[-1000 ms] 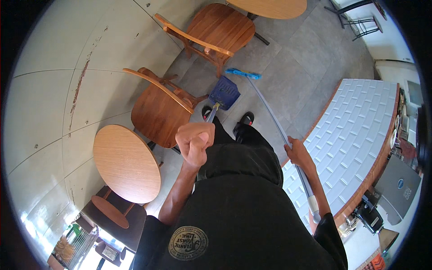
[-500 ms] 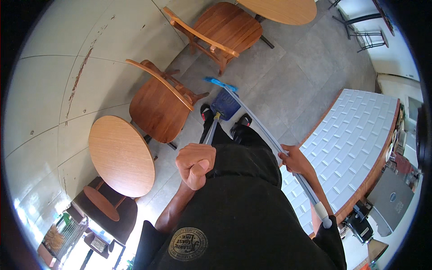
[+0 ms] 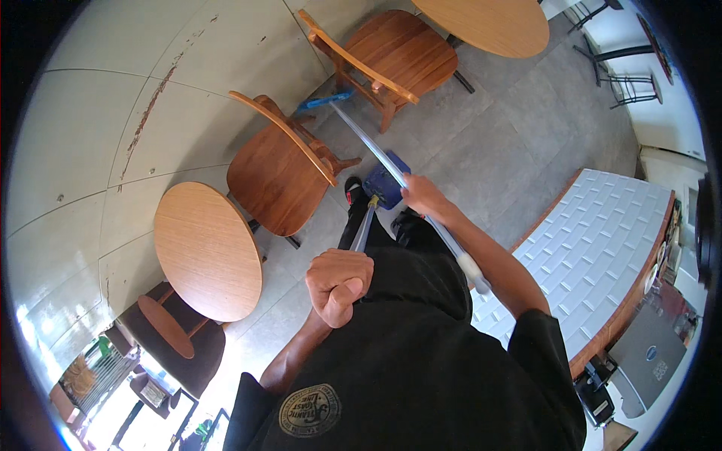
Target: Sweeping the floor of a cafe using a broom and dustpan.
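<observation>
My left hand [image 3: 340, 287] is closed round the top of the handle of a long-handled dustpan. Its blue pan [image 3: 386, 180] rests on the floor by my feet. My right hand [image 3: 426, 197] grips the pale grey pole of a broom [image 3: 361, 134] partway along. The broom's white-capped end reaches back past my right forearm. Its blue head [image 3: 325, 101] lies on the floor between two wooden chairs, near the wall. Dust or litter on the floor is too small to make out.
A wooden chair [image 3: 278, 180] stands left of the dustpan, another chair [image 3: 398, 52] ahead by the wall. Round tables stand at left [image 3: 207, 252] and far ahead [image 3: 489, 26]. On my right is a white-tiled counter [image 3: 594, 248] with a laptop [image 3: 647, 349] beyond it.
My right hand has moved forward and left with the broom. The broom head has gone from beside the dustpan to between the chairs. My left hand keeps its hold on the dustpan.
</observation>
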{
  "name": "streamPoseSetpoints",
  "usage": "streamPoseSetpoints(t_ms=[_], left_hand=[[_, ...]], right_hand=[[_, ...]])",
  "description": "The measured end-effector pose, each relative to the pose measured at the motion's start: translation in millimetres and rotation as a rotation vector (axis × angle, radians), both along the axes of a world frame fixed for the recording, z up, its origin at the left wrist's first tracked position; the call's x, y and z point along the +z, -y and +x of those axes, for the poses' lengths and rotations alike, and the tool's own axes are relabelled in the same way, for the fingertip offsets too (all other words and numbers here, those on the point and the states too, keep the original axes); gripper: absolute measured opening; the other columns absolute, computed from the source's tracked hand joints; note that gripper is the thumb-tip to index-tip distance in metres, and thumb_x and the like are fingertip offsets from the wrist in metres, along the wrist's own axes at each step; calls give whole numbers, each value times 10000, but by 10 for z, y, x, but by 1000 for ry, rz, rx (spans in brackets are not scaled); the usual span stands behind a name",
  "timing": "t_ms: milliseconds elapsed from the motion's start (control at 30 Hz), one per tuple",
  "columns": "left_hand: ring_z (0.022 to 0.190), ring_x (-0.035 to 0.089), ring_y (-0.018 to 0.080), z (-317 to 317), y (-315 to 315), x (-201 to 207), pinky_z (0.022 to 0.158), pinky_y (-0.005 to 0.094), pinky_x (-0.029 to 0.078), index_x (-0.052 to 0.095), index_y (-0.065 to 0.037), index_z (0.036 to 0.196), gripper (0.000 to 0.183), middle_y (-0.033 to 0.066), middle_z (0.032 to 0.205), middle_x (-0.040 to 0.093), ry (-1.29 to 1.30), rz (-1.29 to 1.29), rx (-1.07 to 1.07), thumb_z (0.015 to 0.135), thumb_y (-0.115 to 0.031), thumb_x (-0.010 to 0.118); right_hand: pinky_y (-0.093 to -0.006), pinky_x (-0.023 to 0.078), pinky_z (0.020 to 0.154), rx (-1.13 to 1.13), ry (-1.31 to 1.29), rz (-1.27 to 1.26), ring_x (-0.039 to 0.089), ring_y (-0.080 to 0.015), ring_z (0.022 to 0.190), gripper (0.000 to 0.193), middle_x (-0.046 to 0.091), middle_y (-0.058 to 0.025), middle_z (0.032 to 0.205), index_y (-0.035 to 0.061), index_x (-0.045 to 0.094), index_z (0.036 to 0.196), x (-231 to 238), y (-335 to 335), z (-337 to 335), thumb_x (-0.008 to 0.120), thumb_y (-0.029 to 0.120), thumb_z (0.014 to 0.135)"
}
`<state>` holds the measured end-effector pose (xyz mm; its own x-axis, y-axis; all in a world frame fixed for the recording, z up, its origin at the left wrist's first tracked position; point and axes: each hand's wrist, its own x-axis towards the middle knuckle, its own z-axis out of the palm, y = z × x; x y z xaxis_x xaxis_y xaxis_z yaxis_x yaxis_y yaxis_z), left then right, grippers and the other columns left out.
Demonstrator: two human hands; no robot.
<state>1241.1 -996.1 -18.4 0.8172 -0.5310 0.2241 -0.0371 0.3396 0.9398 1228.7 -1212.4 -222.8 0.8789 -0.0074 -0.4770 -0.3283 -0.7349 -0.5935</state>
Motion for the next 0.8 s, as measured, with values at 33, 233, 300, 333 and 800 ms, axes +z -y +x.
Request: streamPoseSetpoints(t_ms=[33, 233, 300, 333, 800], left_hand=[[347, 335, 193, -1, 6, 20, 382, 323, 241, 336, -23, 475, 304, 66, 432, 360, 2, 2, 4, 742, -112, 449], [346, 344, 200, -11, -35, 96, 380, 328, 253, 340, -22, 478, 295, 70, 431, 362, 8, -34, 32, 738, -101, 456], [319, 319, 168, -41, -58, 65, 349, 307, 220, 365, -25, 441, 397, 57, 391, 351, 30, 10, 83, 794, -189, 444], [319, 319, 168, -43, -51, 60, 349, 307, 220, 365, -25, 441, 397, 57, 391, 351, 25, 5, 83, 794, -189, 444], [349, 336, 211, -146, 30, 13, 379, 327, 249, 341, -24, 481, 271, 69, 440, 358, 38, -11, 11, 711, -105, 460]], right_hand=[[-455, 519, 581, 4, 2, 2, 632, -364, 596, 209, 619, -227, 706, -47, 540, 972, -162, -55, 101, 531, 125, 854], [-486, 520, 746, 126, -106, -157, 634, -427, 825, 240, 638, -249, 864, -80, 574, 942, -448, -116, 52, 585, 81, 764], [-514, 500, 721, 158, -178, -169, 620, -439, 845, 294, 617, -298, 885, -78, 516, 1048, -422, -14, -234, 509, 96, 812], [-514, 500, 721, 158, -183, -174, 620, -439, 845, 294, 617, -298, 885, -78, 516, 1048, -372, 56, -360, 509, 96, 812], [-481, 513, 688, 145, -479, -11, 642, -407, 684, 319, 618, -299, 797, -71, 466, 1098, 74, 568, -1052, 487, 101, 830]])
